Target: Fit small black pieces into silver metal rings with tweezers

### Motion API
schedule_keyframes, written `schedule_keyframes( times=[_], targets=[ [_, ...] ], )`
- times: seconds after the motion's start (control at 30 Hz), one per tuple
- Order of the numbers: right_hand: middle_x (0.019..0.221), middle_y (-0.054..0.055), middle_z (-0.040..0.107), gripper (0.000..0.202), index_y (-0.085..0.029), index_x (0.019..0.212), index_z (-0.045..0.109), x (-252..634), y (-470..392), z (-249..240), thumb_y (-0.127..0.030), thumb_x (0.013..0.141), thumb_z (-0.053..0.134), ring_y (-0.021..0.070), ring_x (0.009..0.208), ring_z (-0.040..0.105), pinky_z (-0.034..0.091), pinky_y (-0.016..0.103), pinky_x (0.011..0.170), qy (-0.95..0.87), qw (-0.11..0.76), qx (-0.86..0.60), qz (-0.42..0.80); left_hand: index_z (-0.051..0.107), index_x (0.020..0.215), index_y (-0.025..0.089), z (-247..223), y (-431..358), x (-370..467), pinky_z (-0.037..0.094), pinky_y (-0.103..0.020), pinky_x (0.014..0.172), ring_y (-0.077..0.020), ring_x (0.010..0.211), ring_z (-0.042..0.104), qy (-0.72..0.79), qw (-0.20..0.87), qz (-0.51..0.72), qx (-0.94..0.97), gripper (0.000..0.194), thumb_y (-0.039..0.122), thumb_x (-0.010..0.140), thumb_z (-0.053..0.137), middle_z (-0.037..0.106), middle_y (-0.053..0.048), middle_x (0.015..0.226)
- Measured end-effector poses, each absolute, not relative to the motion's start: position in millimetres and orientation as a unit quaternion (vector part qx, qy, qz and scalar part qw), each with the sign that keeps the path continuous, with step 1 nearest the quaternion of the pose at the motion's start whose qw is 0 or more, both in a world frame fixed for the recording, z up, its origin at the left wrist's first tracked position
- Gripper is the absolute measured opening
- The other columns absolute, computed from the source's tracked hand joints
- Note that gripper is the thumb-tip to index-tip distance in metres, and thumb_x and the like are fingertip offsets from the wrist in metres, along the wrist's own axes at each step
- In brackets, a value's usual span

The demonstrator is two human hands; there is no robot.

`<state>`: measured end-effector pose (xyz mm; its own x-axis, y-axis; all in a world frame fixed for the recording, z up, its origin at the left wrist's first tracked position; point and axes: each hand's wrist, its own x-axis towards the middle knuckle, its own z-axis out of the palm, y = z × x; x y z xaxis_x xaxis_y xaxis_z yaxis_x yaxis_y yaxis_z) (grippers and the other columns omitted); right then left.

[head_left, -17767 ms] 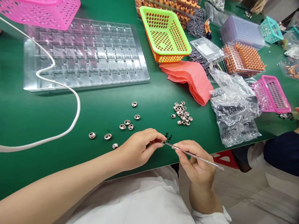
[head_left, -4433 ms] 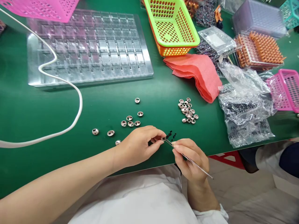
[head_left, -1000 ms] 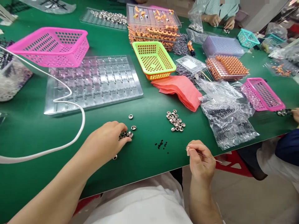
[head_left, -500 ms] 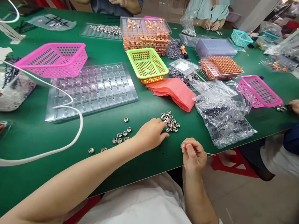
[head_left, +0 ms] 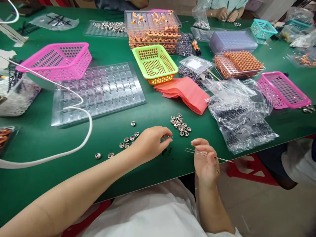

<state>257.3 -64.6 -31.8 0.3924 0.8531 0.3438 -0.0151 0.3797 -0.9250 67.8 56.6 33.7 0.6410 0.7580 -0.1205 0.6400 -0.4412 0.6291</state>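
The left hand (head_left: 150,143) pinches one small metal cap (head_left: 170,136) in its fingers, just off the counter (head_left: 148,112), near the cap pile (head_left: 180,125). The right hand (head_left: 206,161) grips tweezers (head_left: 197,152). Next, likely, tweezers must lift a black bead (head_left: 168,151).

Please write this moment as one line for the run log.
left hand: pinches metal cap | right hand: holds tweezers | cap pile: beside left fingers | black bits: on mat

Small round silvery metal cap (head_left: 170,136) pinched at fingertips above green mat; thin steel tweezers (head_left: 207,155) held near-level, tips pointing left.
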Motion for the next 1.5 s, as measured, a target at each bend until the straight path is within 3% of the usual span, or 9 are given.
schedule_keyframes(
  times=[0.1, 0.23, 0.3, 0.5, 0.63, 0.83, 1.1, 1.37, 1.5],
  targets=[
    [0.101, 0.009, 0.059, 0.047, -0.030, 0.105, 0.070, 256, -65, -33, -0.050, 0.108, 0.028, 0.0252, 0.108, 0.059, 0.054, 0.043, 0.084, -0.477, 0.669, -0.492, 0.289, 0.074, 0.113, 0.020, 41, 44, 37, 0.055, -0.028, 0.072, -0.0193, 0.079, 0.071, 0.440, 0.401, 0.122, 0.794, 0.025, 0.033, 0.096, 0.060, 0.078, -0.004, 0.094],
    [0.091, 0.006, 0.054, 0.047, -0.029, 0.110, 0.067, 250, -67, -30, -0.056, 0.106, 0.030, 0.0199, 0.080, 0.059, 0.052, 0.036, 0.061, -0.477, 0.640, -0.504, 0.330, 0.074, 0.119, 0.022, 37, 29, 5, 0.057, -0.028, 0.079, -0.0205, 0.091, 0.072, 0.457, 0.497, 0.135, 0.725, 0.035, 0.045, 0.098, 0.057, 0.078, -0.005, 0.104],
    [0.090, 0.005, 0.057, 0.043, -0.028, 0.110, 0.068, 247, -68, -27, -0.055, 0.106, 0.035, 0.0196, 0.077, 0.060, 0.055, 0.036, 0.059, -0.483, 0.623, -0.497, 0.363, 0.074, 0.116, 0.022, 29, 25, -1, 0.057, -0.028, 0.080, -0.0205, 0.092, 0.072, 0.455, 0.546, 0.142, 0.689, 0.035, 0.048, 0.097, 0.059, 0.078, -0.005, 0.104],
    [0.099, 0.004, 0.064, 0.010, -0.026, 0.103, 0.071, 242, -71, -17, -0.029, 0.100, 0.062, 0.0192, 0.092, 0.070, 0.066, 0.036, 0.074, -0.474, 0.573, -0.538, 0.397, 0.075, 0.110, 0.021, 9, 23, -1, 0.058, -0.030, 0.079, -0.0204, 0.085, 0.073, 0.437, 0.634, 0.177, 0.613, 0.034, 0.047, 0.091, 0.066, 0.077, -0.005, 0.093],
    [0.105, 0.002, 0.065, 0.014, -0.027, 0.106, 0.070, 243, -79, -17, -0.019, 0.094, 0.070, 0.0164, 0.083, 0.076, 0.068, 0.034, 0.079, -0.448, 0.561, -0.587, 0.374, 0.074, 0.108, 0.020, 5, 23, -1, 0.060, -0.031, 0.081, -0.0208, 0.086, 0.074, 0.428, 0.675, 0.176, 0.574, 0.034, 0.048, 0.089, 0.069, 0.078, -0.005, 0.095],
    [0.104, 0.005, 0.072, 0.019, -0.027, 0.104, 0.074, 251, -84, -21, -0.014, 0.091, 0.072, 0.0213, 0.099, 0.072, 0.065, 0.036, 0.083, -0.542, 0.495, -0.610, 0.299, 0.072, 0.103, 0.020, 5, 23, 0, 0.059, -0.033, 0.086, -0.0231, 0.093, 0.075, 0.429, 0.685, 0.168, 0.564, 0.030, 0.047, 0.089, 0.069, 0.079, -0.007, 0.100],
    [0.115, 0.007, 0.072, 0.036, -0.030, 0.118, 0.073, 257, -79, -12, -0.006, 0.092, 0.066, 0.0215, 0.104, 0.070, 0.064, 0.037, 0.081, -0.623, 0.470, -0.561, 0.275, 0.074, 0.101, 0.021, 7, 22, 0, 0.058, -0.031, 0.079, -0.0202, 0.085, 0.073, 0.440, 0.666, 0.169, 0.578, 0.026, 0.044, 0.089, 0.070, 0.078, -0.004, 0.094],
    [0.115, 0.007, 0.074, 0.035, -0.028, 0.124, 0.069, 253, -83, -16, -0.011, 0.094, 0.065, 0.0211, 0.096, 0.076, 0.069, 0.038, 0.084, -0.555, 0.495, -0.599, 0.296, 0.073, 0.102, 0.022, 8, 22, 0, 0.058, -0.027, 0.075, -0.0181, 0.083, 0.073, 0.434, 0.653, 0.162, 0.599, 0.022, 0.040, 0.092, 0.067, 0.078, -0.003, 0.091],
    [0.112, 0.007, 0.076, 0.025, -0.026, 0.113, 0.070, 252, -83, -15, -0.012, 0.093, 0.068, 0.0219, 0.095, 0.077, 0.069, 0.039, 0.083, -0.544, 0.494, -0.606, 0.305, 0.073, 0.102, 0.022, 9, 22, 0, 0.057, -0.025, 0.072, -0.0168, 0.079, 0.072, 0.431, 0.640, 0.160, 0.616, 0.021, 0.039, 0.093, 0.066, 0.077, -0.002, 0.087]
  ],
)
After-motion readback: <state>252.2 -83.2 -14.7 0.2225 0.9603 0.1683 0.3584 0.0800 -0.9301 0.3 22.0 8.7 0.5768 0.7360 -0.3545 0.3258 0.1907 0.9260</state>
